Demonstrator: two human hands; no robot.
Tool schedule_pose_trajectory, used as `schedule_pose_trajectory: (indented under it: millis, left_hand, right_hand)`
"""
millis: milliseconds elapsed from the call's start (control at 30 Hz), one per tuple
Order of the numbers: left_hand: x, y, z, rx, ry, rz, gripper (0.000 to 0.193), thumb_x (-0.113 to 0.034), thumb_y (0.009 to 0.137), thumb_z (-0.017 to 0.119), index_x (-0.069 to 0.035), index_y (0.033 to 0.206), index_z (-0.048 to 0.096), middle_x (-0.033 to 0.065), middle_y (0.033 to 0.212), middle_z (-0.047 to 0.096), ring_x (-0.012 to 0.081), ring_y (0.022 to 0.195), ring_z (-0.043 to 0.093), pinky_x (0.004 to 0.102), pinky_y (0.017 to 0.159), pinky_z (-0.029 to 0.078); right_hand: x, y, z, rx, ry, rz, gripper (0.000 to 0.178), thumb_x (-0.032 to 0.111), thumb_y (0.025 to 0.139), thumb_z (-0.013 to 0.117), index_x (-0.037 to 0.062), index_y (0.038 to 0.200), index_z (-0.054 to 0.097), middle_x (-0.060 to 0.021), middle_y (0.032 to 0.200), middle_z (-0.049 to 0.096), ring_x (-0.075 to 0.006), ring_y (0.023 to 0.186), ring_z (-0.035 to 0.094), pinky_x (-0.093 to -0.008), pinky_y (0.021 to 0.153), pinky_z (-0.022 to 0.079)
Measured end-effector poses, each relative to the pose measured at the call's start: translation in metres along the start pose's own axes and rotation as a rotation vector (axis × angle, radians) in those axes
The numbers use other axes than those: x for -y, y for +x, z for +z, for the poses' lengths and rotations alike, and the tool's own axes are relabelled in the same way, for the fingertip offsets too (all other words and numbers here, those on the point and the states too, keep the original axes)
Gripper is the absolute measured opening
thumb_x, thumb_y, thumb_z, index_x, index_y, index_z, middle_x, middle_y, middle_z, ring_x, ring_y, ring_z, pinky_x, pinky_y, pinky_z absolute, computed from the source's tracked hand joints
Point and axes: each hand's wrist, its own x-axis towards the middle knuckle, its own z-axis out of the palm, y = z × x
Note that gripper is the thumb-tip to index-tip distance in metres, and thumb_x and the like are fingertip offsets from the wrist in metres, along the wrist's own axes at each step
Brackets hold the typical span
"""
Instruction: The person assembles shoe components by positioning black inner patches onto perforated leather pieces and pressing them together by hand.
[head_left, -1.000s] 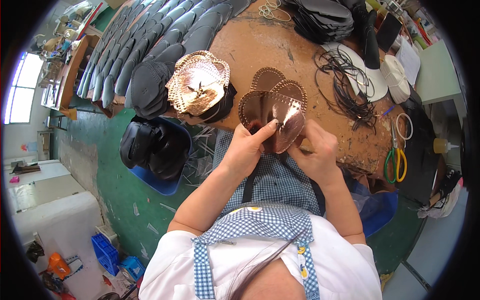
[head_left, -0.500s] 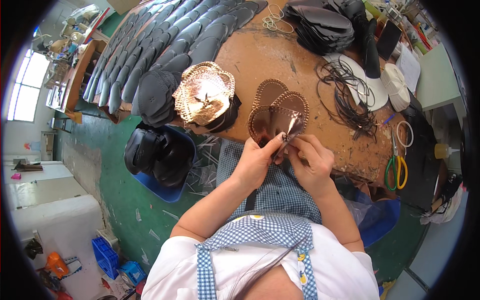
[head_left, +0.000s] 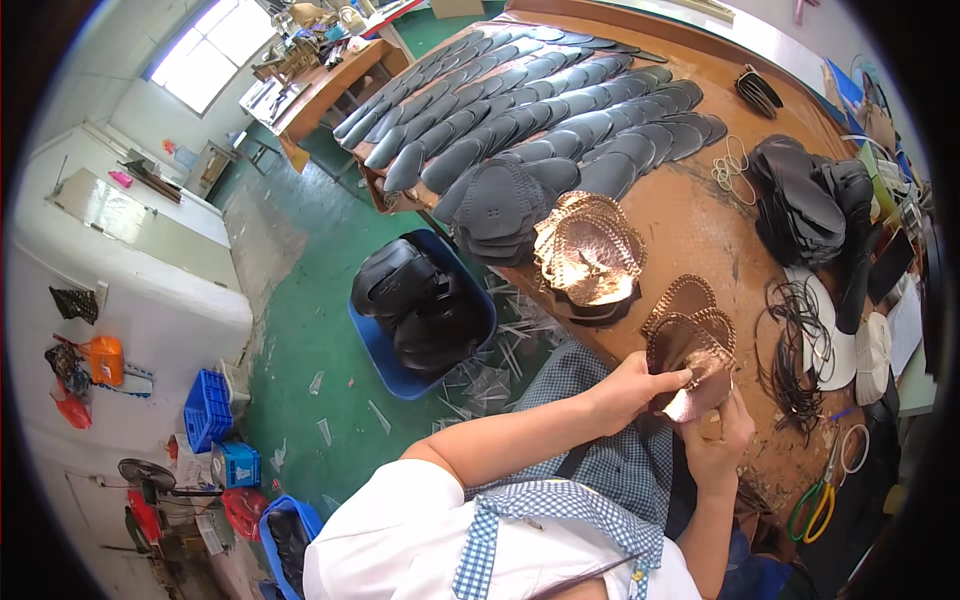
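Both hands are at the near edge of the brown worktable, on a shiny bronze leather piece (head_left: 674,345) with rounded lobes and a laced-looking edge. My left hand (head_left: 638,392) pinches its near side, thumb on top. Close by, my right hand (head_left: 722,438) grips its lower right part from below, with the fingers partly hidden. The far lobes of the piece rest against or just over the tabletop; contact cannot be made out. Just to the left lies a stack of similar rose-gold pieces (head_left: 590,248), with darker ones under it.
Rows of overlapping dark grey leather pieces (head_left: 520,120) cover the table's far left. A blue bin (head_left: 482,335) of black pieces stands on the green floor (head_left: 300,340). To the right lie black cords (head_left: 795,350), scissors (head_left: 820,500), a white cord bundle (head_left: 873,355) and black pieces (head_left: 800,200).
The view has swung left, so the table appears farther right. The bronze piece is tilted differently, showing a brighter lower flap. My right hand has moved beneath its lower right side.
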Motion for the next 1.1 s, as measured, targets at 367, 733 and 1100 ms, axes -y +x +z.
schedule_pose_trajectory:
  millis: [367, 733, 1100]
  left_hand:
    - [0.009, 0.001, 0.001, -0.003, -0.013, -0.019, 0.019, -0.018, 0.095, 0.065, -0.003, 0.107, 0.061, 0.0012, 0.087, 0.064, 0.0075, 0.071, 0.056, 0.0224, 0.056, 0.042]
    - [0.011, 0.000, 0.005, 0.018, 0.006, 0.021, 0.028, -0.015, 0.094, 0.065, 0.001, 0.116, 0.059, 0.0054, 0.103, 0.066, 0.0115, 0.090, 0.063, 0.0273, 0.078, 0.053]
    - [0.006, -0.001, 0.003, 0.053, -0.047, 0.049, 0.031, -0.015, 0.094, 0.065, 0.002, 0.119, 0.057, 0.0074, 0.109, 0.065, 0.0123, 0.095, 0.064, 0.0286, 0.083, 0.054]
  right_hand:
    - [-0.010, -0.016, 0.008, -0.122, -0.029, 0.110, 0.027, -0.009, 0.073, 0.070, -0.0031, 0.099, 0.065, -0.0123, 0.088, 0.064, -0.0255, 0.072, 0.067, -0.0323, 0.065, 0.054]
    - [-0.007, -0.005, 0.006, -0.107, -0.158, -0.025, 0.030, 0.008, 0.067, 0.075, 0.0000, 0.088, 0.056, -0.0117, 0.080, 0.056, -0.0309, 0.063, 0.060, -0.0367, 0.054, 0.047]
    - [0.004, -0.004, 0.009, -0.139, -0.047, 0.034, 0.028, 0.006, 0.073, 0.075, -0.0014, 0.095, 0.058, -0.0121, 0.085, 0.060, -0.0298, 0.068, 0.064, -0.0349, 0.056, 0.049]
